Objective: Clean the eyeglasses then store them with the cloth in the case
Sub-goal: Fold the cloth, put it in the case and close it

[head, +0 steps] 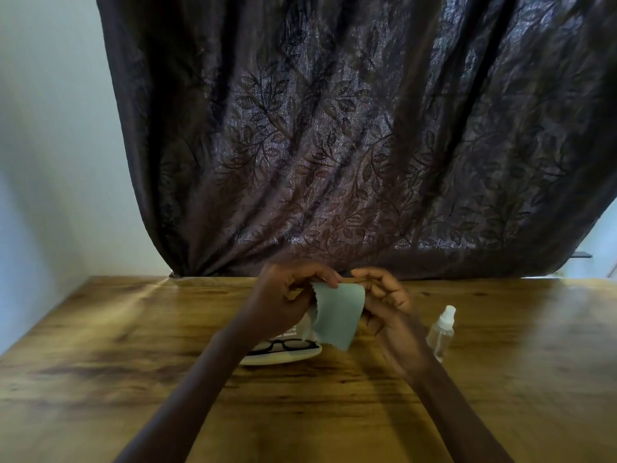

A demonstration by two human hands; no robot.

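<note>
Thin, limp pale-green cleaning cloth point(339, 312) pinched along its top edge by left hand point(283, 297) and right hand point(387, 295), hanging over black-framed eyeglasses point(283, 345) in open cream case point(282, 357). Light, floppy; best gripped by corners.

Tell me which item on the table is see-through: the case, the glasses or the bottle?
The bottle, standing upright beside the right hand; its body is clear. The case is cream and opaque, with the black-framed glasses lying in it.
</note>
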